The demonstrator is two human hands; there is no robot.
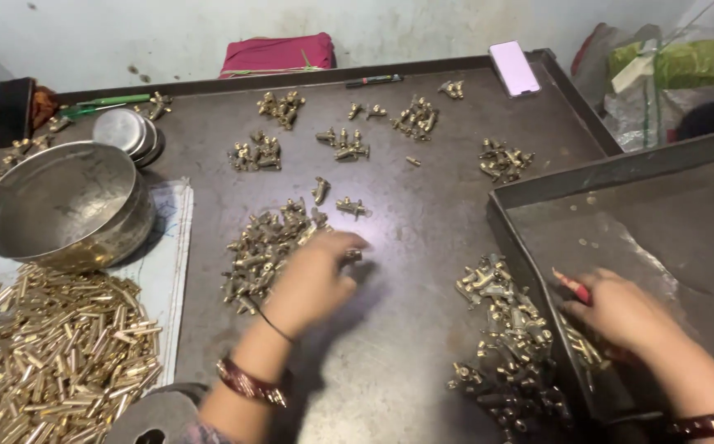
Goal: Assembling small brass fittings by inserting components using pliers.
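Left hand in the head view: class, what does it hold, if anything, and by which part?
The left hand pinches a small brass fitting at its fingertips. Motion blur hides which part the grip takes. The big pile of brass fittings lies just beside it.

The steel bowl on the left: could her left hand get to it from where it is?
Probably yes: the left hand is over the brass fittings pile, and only open tray surface lies between it and the steel bowl.

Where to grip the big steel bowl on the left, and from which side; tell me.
Judging by its pose, grip the steel bowl by its near rim, from the right. It stands upright and open, looks empty, and that rim faces the left hand; brass tubes crowd its front.
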